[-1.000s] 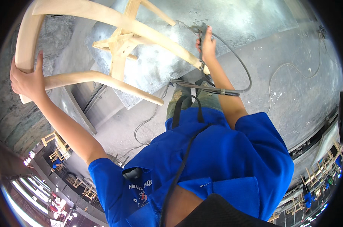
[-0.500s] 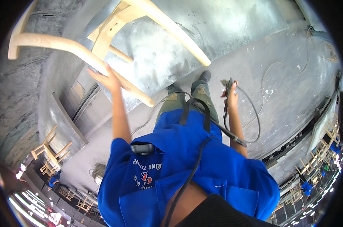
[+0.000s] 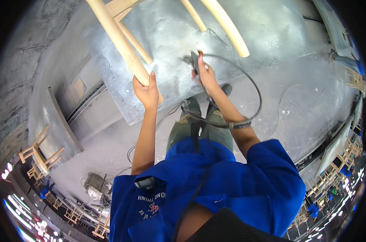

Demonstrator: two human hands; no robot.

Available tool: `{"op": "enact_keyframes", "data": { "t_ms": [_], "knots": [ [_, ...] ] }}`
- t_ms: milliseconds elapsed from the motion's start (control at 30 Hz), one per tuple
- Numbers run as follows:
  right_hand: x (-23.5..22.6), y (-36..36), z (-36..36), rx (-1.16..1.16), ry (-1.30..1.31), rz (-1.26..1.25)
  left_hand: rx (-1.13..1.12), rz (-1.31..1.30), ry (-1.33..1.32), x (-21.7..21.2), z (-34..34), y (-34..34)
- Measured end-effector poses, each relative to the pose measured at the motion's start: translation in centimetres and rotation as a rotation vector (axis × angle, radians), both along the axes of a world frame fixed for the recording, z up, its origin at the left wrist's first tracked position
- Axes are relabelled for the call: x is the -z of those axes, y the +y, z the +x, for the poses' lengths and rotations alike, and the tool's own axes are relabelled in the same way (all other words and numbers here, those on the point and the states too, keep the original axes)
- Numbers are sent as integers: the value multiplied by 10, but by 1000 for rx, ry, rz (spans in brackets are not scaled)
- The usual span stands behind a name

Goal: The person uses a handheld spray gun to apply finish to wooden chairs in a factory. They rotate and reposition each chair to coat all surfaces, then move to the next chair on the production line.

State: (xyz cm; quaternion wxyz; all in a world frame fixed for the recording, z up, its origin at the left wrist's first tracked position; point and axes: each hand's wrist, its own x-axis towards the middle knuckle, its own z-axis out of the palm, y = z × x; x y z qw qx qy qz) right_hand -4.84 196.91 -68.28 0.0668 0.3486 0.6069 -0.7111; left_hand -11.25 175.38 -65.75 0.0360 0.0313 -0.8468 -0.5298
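At the frame's upper middle, a pale wooden chair frame [image 3: 193,15] looks stiff and fairly light, best held by its rounded rail [image 3: 120,42], where the left hand [image 3: 147,93] is wrapped near the end. The right hand [image 3: 206,76] grips a dark hose-fed tool [image 3: 196,62], centre. The blue shirt [image 3: 247,181] bears white lettering [image 3: 152,197].

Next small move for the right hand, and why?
Probably ease the dark hose-fed tool in the right hand leftward, toward the wooden bar: the left hand grips that bar near its lower end, while the tool appears right of it, apart.
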Motion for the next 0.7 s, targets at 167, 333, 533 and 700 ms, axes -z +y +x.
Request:
{"op": "enact_keyframes", "data": {
  "t_ms": [167,333,533,700],
  "knots": [
    [2,-36,-134,237,250,-365,-24,5,-65,-5,-25,-1],
    [56,-66,-171,385,141,-560,-35,77,-104,-1,-23,-2],
    [113,-87,-67,507,-169,-575,-41,78,-99,5,-14,-3],
    [121,-81,-17,377,-251,-362,-53,104,-124,2,-14,-2]
  ]
}}
